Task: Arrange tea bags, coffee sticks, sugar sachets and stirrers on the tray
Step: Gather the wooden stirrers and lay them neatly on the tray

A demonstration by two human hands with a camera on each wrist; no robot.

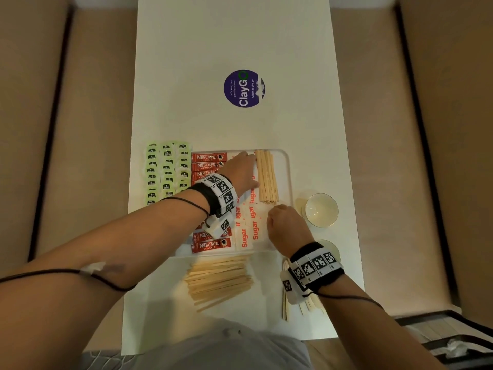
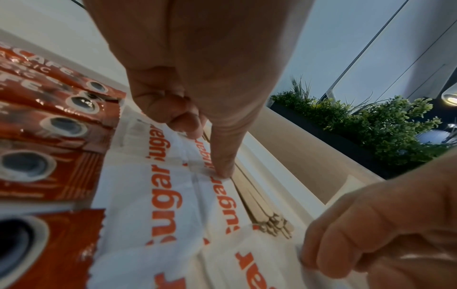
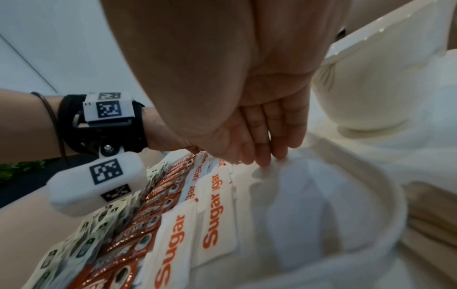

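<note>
A white tray (image 1: 289, 169) holds red coffee sticks (image 1: 209, 165), white sugar sachets (image 1: 248, 236) and a bundle of wooden stirrers (image 1: 266, 177) along its right side. Green tea bags (image 1: 166, 172) lie in rows at the tray's left edge. My left hand (image 1: 252, 169) reaches over the coffee sticks. Its straight fingers and thumb (image 2: 223, 168) press against the left side of the stirrer bundle (image 2: 259, 207). My right hand (image 1: 270, 217) sits at the bundle's near end. Its curled fingertips (image 3: 263, 162) pinch the edge of a sugar sachet (image 3: 291, 176).
A loose pile of stirrers (image 1: 218, 279) lies on the table in front of the tray, and a few more stirrers (image 1: 286, 303) show under my right wrist. A small white bowl (image 1: 321, 209) stands right of the tray. A round purple sticker (image 1: 244, 88) marks the far tabletop.
</note>
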